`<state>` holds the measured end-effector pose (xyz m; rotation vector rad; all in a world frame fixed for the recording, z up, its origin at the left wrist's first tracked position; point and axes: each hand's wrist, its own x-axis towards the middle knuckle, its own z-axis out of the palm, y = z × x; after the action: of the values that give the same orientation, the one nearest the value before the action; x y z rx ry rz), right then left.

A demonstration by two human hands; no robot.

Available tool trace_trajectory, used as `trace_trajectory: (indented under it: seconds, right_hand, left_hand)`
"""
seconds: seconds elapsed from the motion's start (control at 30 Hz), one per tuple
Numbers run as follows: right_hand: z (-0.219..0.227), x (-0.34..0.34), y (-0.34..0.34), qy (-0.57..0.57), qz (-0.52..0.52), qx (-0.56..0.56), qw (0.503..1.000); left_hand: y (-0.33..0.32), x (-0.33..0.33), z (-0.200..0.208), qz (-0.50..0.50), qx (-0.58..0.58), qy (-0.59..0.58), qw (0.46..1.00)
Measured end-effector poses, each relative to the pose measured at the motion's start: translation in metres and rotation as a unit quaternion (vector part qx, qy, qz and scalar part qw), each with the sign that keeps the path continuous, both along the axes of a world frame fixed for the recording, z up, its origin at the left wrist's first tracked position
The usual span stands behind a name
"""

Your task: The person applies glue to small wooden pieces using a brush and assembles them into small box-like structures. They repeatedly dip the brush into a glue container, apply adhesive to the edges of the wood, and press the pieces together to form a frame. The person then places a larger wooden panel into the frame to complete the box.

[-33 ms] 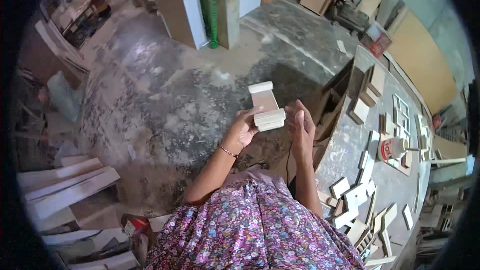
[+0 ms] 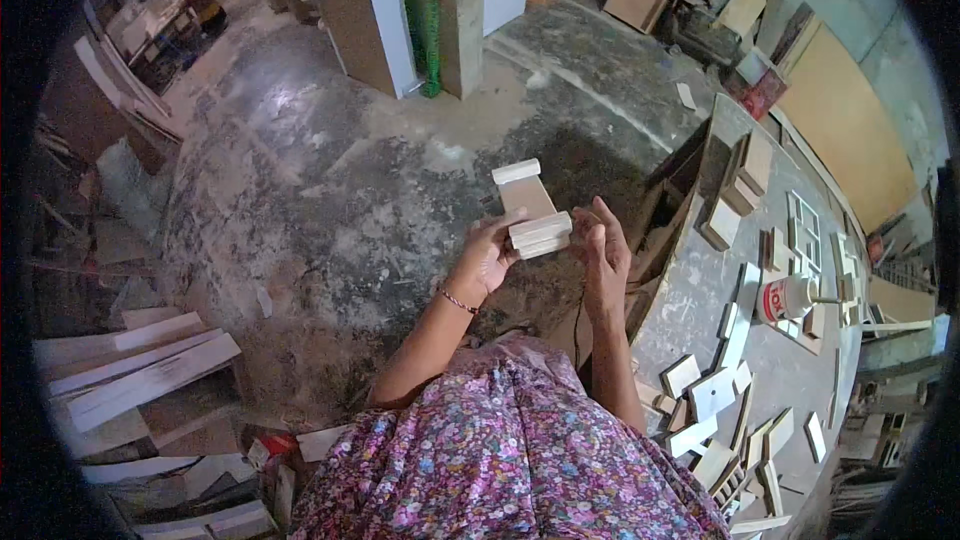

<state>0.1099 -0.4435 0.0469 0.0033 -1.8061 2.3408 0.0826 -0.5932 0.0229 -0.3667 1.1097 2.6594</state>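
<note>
One left hand (image 2: 487, 258) over there is gripping a wooden piece (image 2: 541, 234), fingers closed; right hand (image 2: 606, 262) is hovering at its 3 o'clock, fingers kinda half-open.

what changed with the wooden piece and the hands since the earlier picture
The wooden piece has turned slightly, its far end swinging a little to the left. Nothing was visibly taken up or let go: the left hand still holds it, and the right hand stays beside its right end. The red-and-white container stayed on the table.
</note>
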Motion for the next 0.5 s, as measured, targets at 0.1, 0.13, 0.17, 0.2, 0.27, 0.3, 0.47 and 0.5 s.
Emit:
trace_trajectory:
  seconds: [0.1, 0.13, 0.17, 0.2, 0.27, 0.3, 0.47, 0.5]
  right_hand:
    - [-0.001, 0.011, -0.014, 0.102, 0.009, 0.164, 0.981]
    - [0.006, 0.016, -0.019, 0.131, 0.000, 0.244, 0.961]
    - [0.008, 0.020, -0.023, 0.128, -0.004, 0.265, 0.956]
    - [0.010, 0.025, -0.025, 0.126, -0.008, 0.285, 0.950]
    - [0.010, 0.030, -0.028, 0.130, -0.020, 0.300, 0.945]
    - [0.006, 0.030, -0.028, 0.134, -0.027, 0.297, 0.945]
    - [0.002, 0.031, -0.032, 0.168, -0.065, 0.306, 0.935]
    - [0.000, 0.029, -0.032, 0.166, -0.058, 0.301, 0.937]
  left_hand:
    - [-0.007, 0.009, 0.004, 0.013, -0.008, 0.009, 1.000]
    - [-0.008, 0.013, 0.009, 0.015, -0.007, 0.018, 1.000]
    - [-0.011, 0.016, 0.009, -0.004, -0.020, 0.023, 1.000]
    - [-0.011, 0.019, 0.010, -0.008, -0.029, 0.028, 0.999]
    - [-0.009, 0.022, 0.016, -0.019, -0.046, 0.043, 0.998]
    - [-0.009, 0.024, 0.022, -0.024, -0.063, 0.030, 0.997]
    - [-0.011, 0.022, 0.014, -0.022, -0.017, 0.055, 0.998]
    - [-0.011, 0.022, 0.016, -0.021, -0.019, 0.053, 0.998]
